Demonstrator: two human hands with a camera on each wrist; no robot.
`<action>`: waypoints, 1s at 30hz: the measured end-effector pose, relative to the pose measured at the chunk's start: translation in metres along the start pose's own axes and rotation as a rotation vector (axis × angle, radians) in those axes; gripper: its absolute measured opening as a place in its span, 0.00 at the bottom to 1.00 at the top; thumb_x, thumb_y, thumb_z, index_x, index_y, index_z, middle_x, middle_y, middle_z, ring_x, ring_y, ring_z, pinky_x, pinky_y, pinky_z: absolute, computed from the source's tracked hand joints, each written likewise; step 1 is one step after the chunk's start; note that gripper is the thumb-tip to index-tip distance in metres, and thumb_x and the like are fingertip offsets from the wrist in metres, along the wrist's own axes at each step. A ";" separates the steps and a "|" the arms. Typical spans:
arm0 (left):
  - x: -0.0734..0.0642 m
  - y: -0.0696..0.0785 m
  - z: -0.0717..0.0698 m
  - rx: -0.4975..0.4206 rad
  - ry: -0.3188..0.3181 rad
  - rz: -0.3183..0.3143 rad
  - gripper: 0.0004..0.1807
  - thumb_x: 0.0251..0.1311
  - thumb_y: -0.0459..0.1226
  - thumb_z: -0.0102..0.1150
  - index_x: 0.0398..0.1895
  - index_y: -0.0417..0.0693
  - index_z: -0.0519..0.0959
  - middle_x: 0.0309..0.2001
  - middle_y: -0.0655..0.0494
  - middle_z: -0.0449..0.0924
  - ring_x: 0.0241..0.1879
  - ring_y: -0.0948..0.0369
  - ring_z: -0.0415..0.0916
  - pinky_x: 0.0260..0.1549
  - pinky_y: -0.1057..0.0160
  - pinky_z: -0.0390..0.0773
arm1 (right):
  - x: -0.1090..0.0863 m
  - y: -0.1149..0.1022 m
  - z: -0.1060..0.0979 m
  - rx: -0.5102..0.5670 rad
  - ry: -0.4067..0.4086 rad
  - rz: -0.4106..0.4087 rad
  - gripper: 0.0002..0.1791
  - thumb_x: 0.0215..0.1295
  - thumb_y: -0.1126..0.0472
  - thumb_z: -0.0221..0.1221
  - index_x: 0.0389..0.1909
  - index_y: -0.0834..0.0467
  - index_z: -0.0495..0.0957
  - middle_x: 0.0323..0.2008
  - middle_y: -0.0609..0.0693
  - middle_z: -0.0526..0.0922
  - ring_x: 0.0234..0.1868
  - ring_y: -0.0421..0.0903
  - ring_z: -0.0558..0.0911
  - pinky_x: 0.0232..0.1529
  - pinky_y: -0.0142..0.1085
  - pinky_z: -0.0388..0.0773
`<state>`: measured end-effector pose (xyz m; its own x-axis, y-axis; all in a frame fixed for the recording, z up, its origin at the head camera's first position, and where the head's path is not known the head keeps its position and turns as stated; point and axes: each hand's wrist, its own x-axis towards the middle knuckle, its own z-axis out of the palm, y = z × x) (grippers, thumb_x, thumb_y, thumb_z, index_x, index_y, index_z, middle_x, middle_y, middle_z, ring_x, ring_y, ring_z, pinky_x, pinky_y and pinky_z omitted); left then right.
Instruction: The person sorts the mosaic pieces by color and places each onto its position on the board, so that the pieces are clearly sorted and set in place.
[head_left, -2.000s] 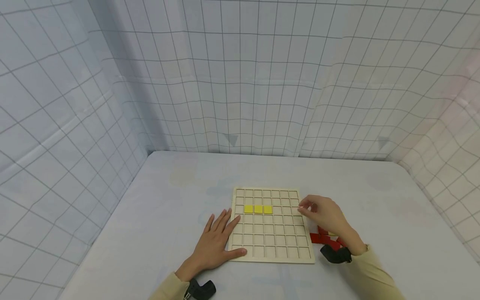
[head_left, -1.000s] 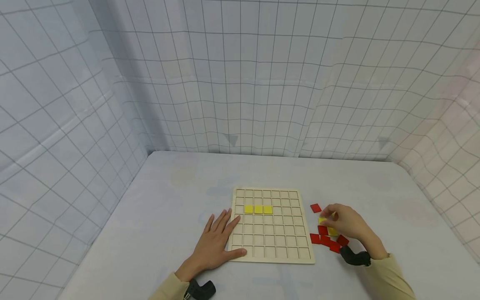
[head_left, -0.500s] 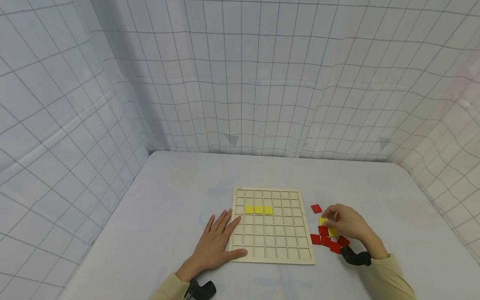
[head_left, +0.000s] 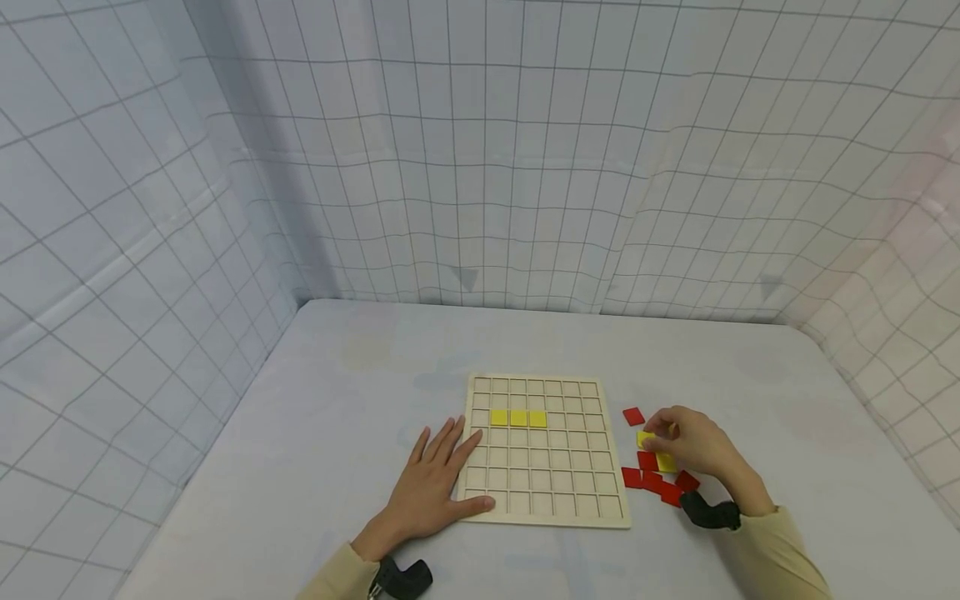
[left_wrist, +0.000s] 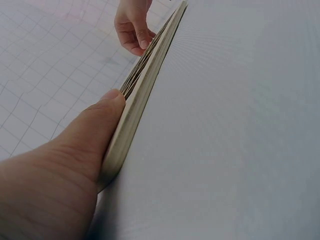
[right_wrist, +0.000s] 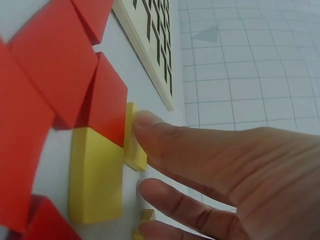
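A yellow tile [right_wrist: 130, 142] sits between the thumb and forefinger of the person's right hand [head_left: 690, 440], just to the right of a pale gridded board [head_left: 555, 522]. The two fingertips are narrowed on the tile in a pinch, with the other fingers bent beneath; the right wrist view shows the thumb touching its edge. Just beside it lie a second yellow tile [right_wrist: 97, 175] and a red tile [right_wrist: 107, 100], and a sliver of yellow shows under the lower fingers. More red tiles [head_left: 652, 482] overlap or lie close together nearer the person, while a lone red tile [head_left: 633, 416] lies apart, farther away. On the board, three yellow tiles [head_left: 518, 418] fill adjoining cells in the third row from the far edge. The left hand [head_left: 426, 493] rests at the board's left side, fingers straight and spread, thumb over the near left corner. Both wrists carry black devices [head_left: 708, 512] below cream sleeves [head_left: 776, 550]. The board lies on a whitish table [head_left: 360, 375], with white grid-patterned curtains [head_left: 510, 167] behind and on both sides.
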<state>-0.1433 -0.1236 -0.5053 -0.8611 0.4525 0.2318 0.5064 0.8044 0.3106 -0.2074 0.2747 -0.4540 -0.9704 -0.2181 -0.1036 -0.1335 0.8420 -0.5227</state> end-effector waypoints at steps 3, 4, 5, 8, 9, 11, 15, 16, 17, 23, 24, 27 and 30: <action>0.000 0.000 0.000 0.005 0.004 0.003 0.50 0.55 0.70 0.45 0.74 0.50 0.56 0.73 0.46 0.47 0.72 0.51 0.40 0.67 0.45 0.38 | -0.001 0.000 0.000 -0.003 0.002 -0.003 0.12 0.53 0.56 0.70 0.36 0.56 0.82 0.31 0.48 0.75 0.33 0.48 0.72 0.27 0.37 0.72; 0.000 0.000 0.000 0.007 0.003 0.003 0.50 0.55 0.70 0.45 0.74 0.50 0.56 0.73 0.46 0.47 0.72 0.51 0.40 0.67 0.45 0.38 | -0.001 0.000 0.000 -0.002 0.004 -0.006 0.12 0.53 0.56 0.70 0.36 0.56 0.82 0.31 0.48 0.75 0.33 0.48 0.72 0.28 0.37 0.72; 0.000 0.000 0.000 0.007 0.001 0.003 0.50 0.55 0.70 0.45 0.74 0.50 0.56 0.73 0.46 0.47 0.72 0.51 0.40 0.67 0.45 0.38 | -0.001 0.000 -0.001 -0.002 0.005 -0.009 0.12 0.53 0.56 0.70 0.36 0.56 0.82 0.31 0.48 0.75 0.33 0.47 0.72 0.28 0.37 0.72; 0.000 0.001 -0.001 0.004 -0.008 -0.001 0.50 0.55 0.70 0.46 0.74 0.50 0.56 0.74 0.46 0.46 0.72 0.51 0.40 0.67 0.46 0.37 | -0.001 0.000 0.000 0.000 0.013 -0.015 0.13 0.52 0.56 0.71 0.36 0.56 0.82 0.31 0.48 0.76 0.33 0.47 0.72 0.28 0.37 0.72; 0.000 0.001 -0.001 0.004 -0.010 -0.001 0.50 0.55 0.70 0.46 0.74 0.50 0.56 0.74 0.46 0.46 0.72 0.51 0.39 0.67 0.46 0.37 | -0.001 0.000 0.000 -0.002 0.015 -0.014 0.13 0.52 0.56 0.71 0.36 0.56 0.83 0.31 0.48 0.76 0.33 0.47 0.72 0.28 0.37 0.72; 0.000 0.001 -0.002 0.004 -0.014 -0.003 0.50 0.55 0.70 0.47 0.74 0.50 0.55 0.74 0.46 0.46 0.72 0.52 0.39 0.67 0.46 0.36 | -0.001 -0.001 0.000 -0.003 0.020 -0.008 0.13 0.51 0.57 0.71 0.36 0.56 0.83 0.32 0.48 0.76 0.33 0.47 0.71 0.27 0.37 0.72; 0.000 0.001 -0.002 0.013 -0.018 -0.006 0.50 0.55 0.70 0.47 0.74 0.50 0.54 0.74 0.46 0.45 0.72 0.52 0.39 0.67 0.46 0.36 | 0.000 -0.003 0.001 -0.008 0.027 0.001 0.12 0.50 0.57 0.71 0.35 0.56 0.83 0.31 0.48 0.76 0.32 0.47 0.71 0.26 0.37 0.72; 0.000 0.001 -0.001 0.014 -0.020 -0.006 0.50 0.55 0.70 0.47 0.74 0.50 0.54 0.74 0.46 0.45 0.73 0.52 0.38 0.67 0.46 0.36 | 0.000 -0.003 0.001 -0.008 0.028 0.001 0.12 0.50 0.57 0.71 0.35 0.56 0.83 0.31 0.48 0.76 0.31 0.47 0.71 0.25 0.37 0.72; 0.000 0.001 -0.001 0.016 -0.020 -0.006 0.50 0.55 0.70 0.47 0.74 0.51 0.54 0.74 0.46 0.45 0.73 0.52 0.38 0.67 0.46 0.36 | 0.001 -0.003 0.001 -0.010 0.029 0.000 0.12 0.50 0.58 0.72 0.35 0.56 0.83 0.31 0.48 0.76 0.31 0.47 0.72 0.25 0.37 0.72; 0.001 0.001 -0.001 0.016 -0.018 -0.007 0.50 0.55 0.70 0.47 0.74 0.50 0.55 0.74 0.46 0.45 0.72 0.52 0.39 0.67 0.46 0.36 | 0.002 -0.004 0.003 -0.005 0.032 0.002 0.13 0.49 0.58 0.72 0.34 0.55 0.80 0.30 0.48 0.75 0.30 0.47 0.72 0.24 0.36 0.72; 0.000 0.001 -0.001 0.015 -0.018 -0.007 0.50 0.55 0.70 0.47 0.74 0.50 0.55 0.74 0.46 0.45 0.72 0.52 0.39 0.67 0.46 0.36 | 0.002 -0.003 0.003 -0.004 0.034 0.004 0.13 0.50 0.58 0.72 0.34 0.55 0.79 0.29 0.47 0.75 0.30 0.47 0.72 0.24 0.36 0.72; 0.000 0.001 -0.002 0.014 -0.019 -0.008 0.50 0.55 0.70 0.47 0.74 0.50 0.55 0.74 0.46 0.45 0.72 0.52 0.39 0.67 0.46 0.36 | 0.003 -0.003 0.004 0.005 0.035 0.006 0.13 0.51 0.58 0.71 0.34 0.55 0.78 0.28 0.47 0.75 0.29 0.46 0.72 0.24 0.36 0.72; 0.000 0.001 -0.002 0.014 -0.016 -0.007 0.50 0.55 0.70 0.46 0.74 0.50 0.55 0.74 0.46 0.46 0.72 0.51 0.39 0.67 0.46 0.36 | 0.002 -0.002 0.006 0.020 0.036 0.005 0.12 0.52 0.59 0.70 0.35 0.55 0.78 0.28 0.47 0.75 0.30 0.46 0.73 0.24 0.36 0.72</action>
<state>-0.1425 -0.1233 -0.5036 -0.8655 0.4528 0.2144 0.4995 0.8131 0.2991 -0.2082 0.2697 -0.4580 -0.9776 -0.1963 -0.0760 -0.1252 0.8326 -0.5395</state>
